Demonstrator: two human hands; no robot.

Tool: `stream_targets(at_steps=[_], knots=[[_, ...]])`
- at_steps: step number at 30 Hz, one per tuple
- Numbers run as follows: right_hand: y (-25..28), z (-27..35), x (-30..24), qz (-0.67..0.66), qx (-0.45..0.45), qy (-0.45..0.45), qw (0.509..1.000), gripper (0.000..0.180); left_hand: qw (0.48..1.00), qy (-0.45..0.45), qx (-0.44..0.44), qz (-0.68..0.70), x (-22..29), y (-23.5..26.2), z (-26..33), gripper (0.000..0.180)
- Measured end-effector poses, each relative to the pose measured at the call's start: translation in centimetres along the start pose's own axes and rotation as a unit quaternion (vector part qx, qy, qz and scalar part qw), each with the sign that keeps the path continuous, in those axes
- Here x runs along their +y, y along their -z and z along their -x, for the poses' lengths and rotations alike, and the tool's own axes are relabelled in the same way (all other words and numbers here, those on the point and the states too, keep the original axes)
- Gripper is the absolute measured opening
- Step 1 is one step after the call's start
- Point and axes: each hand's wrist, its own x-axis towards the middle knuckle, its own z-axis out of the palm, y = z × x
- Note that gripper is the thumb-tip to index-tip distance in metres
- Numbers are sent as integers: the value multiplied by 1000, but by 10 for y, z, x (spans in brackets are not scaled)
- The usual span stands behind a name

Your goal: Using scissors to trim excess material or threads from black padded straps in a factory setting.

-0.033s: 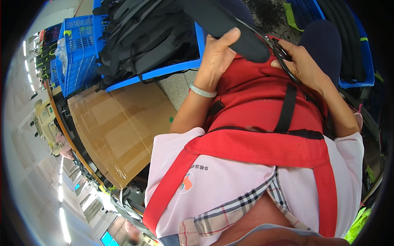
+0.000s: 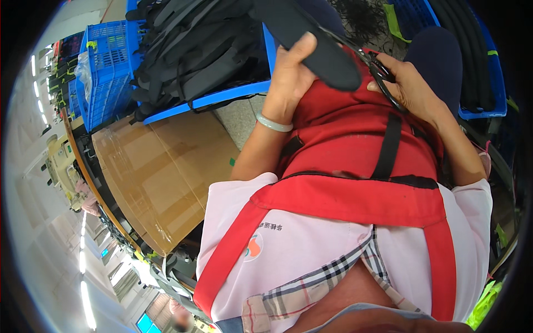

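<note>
My left hand [image 2: 288, 77] grips a long black padded piece [image 2: 313, 44] and holds it up over my lap. A pale green bangle [image 2: 273, 123] sits on that wrist. My right hand [image 2: 413, 86] is closed on black-handled scissors [image 2: 383, 72], whose blades reach to the edge of the padded piece. Both hands are above my red apron [image 2: 355, 144], which has a black strap down its middle. My pink shirt and its plaid collar fill the lower part of the view.
A blue crate [image 2: 222, 97] piled with black padded straps stands to the left of my hands. Beside it are a blue mesh basket [image 2: 102, 66] and a large cardboard box [image 2: 161, 172]. Another blue crate [image 2: 483, 111] with black tubing is on the right.
</note>
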Motion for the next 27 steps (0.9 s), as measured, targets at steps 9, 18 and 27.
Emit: stream_targets(at_steps=[9,18,27], knots=[[-3,1,0,41,32,56,997,51,998,-28,26,-52,-8,5,-5,26],[16,22,-5,72,-44,-10,996,69,999,-45,7,-2,-6,11,-5,30],[-1,13,-6,41,6,36,998,74,998,-52,7,-30,-9,6,-2,28]])
